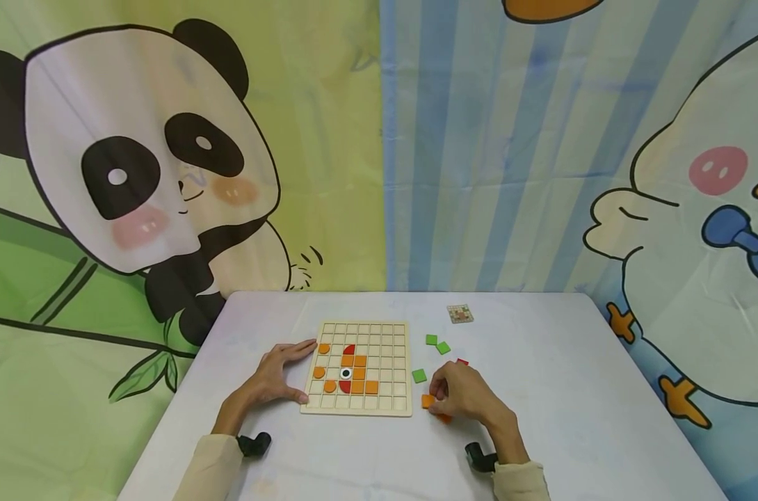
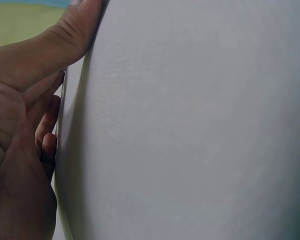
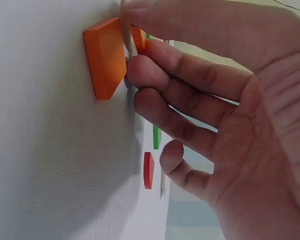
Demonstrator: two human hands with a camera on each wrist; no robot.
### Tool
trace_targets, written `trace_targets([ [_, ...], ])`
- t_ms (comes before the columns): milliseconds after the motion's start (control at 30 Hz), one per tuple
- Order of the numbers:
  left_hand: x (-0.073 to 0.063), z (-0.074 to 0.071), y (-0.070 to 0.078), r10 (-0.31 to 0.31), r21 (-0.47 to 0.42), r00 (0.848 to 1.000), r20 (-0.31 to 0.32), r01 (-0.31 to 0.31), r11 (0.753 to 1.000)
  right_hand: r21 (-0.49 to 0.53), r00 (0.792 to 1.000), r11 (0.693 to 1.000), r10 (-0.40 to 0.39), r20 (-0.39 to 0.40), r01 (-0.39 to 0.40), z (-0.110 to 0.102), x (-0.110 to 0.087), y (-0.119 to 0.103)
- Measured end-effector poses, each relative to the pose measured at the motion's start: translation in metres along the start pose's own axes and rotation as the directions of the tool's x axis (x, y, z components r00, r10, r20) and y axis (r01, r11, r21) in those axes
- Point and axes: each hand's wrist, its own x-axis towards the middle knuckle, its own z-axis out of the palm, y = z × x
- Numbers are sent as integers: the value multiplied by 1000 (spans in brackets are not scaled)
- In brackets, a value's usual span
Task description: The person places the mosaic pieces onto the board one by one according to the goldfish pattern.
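Note:
My left hand (image 1: 277, 374) rests against the left side of a wooden grid board (image 1: 391, 403), fingers extended near the upper edge and thumb at the lower corner. On the board lie several orange squares (image 1: 359, 374), orange discs (image 1: 319, 373), two red rounded pieces (image 1: 350, 350) and an eye tile (image 1: 345, 374). Right of the board, my right hand (image 1: 463, 393) pinches an orange square tile (image 1: 428, 401) between thumb and forefinger, low over the table. Another orange tile (image 3: 105, 60) lies close by the fingertips, mostly hidden under the hand in the head view.
Green square tiles (image 1: 419, 376) lie loose between the board and the right hand. A red piece (image 1: 463, 362) shows just beyond that hand. Farther back is a small patterned card (image 1: 460, 314). Cartoon curtains (image 1: 479, 174) hang behind the white table (image 1: 573, 390).

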Motion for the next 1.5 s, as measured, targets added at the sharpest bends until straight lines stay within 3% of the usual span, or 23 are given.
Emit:
trace_targets([
  [267, -2, 1, -3, 58, 12, 998, -17, -57, 998, 60, 999, 997, -36, -26, 38, -1, 5, 1],
  [467, -1, -1, -2, 51, 11, 999, -14, -51, 999, 134, 997, 989, -60, -47, 65, -1, 9, 1],
  [767, 0, -3, 2, 31, -16, 1000, -4, -31, 999, 163, 993, 982, -79, -85, 92, 6, 21, -2],
  [1133, 0, -1, -3, 43, -9, 999, -12, -43, 999, 210, 987, 968, -119, -106, 139, 17, 36, -5],
  [1500, 0, -2, 0, 34, -7, 999, -7, -34, 999, 233, 992, 965, -110, -62, 122, 24, 49, -11],
])
